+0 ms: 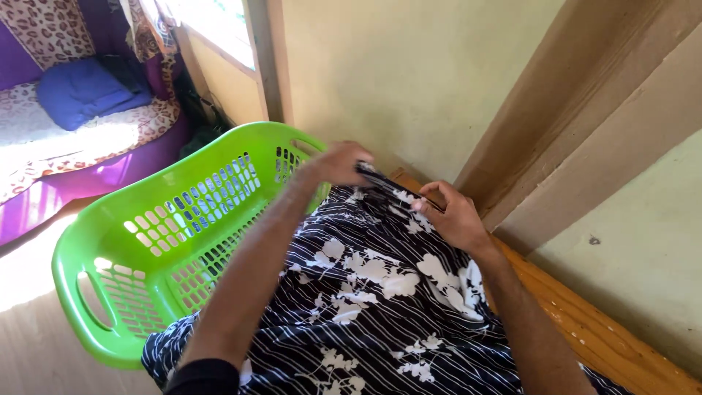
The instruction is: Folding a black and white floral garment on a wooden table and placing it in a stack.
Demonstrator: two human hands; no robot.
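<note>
Item: black garment (365, 292) with white stripes and flowers, spread over my lap beside the green laundry basket (110, 256). Soft, light, likely to slump; best held at its far hem. My left grip (340, 162) and right grip (453, 216) pinch that hem. Wall close ahead, wooden ledge (585, 322) right; open room left.

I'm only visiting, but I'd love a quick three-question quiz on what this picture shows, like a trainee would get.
1. True or false: both hands grip the far edge of the black-and-white floral garment.
2. Which thing lies nearest the left hand? A) blue cushion B) green laundry basket C) wooden bed rail
3. Fill in: the right hand pinches the cloth close to the ____ wall.

Key:
1. True.
2. B, the green laundry basket; the blue cushion lies far off.
3. Yellow-green wall.
</note>
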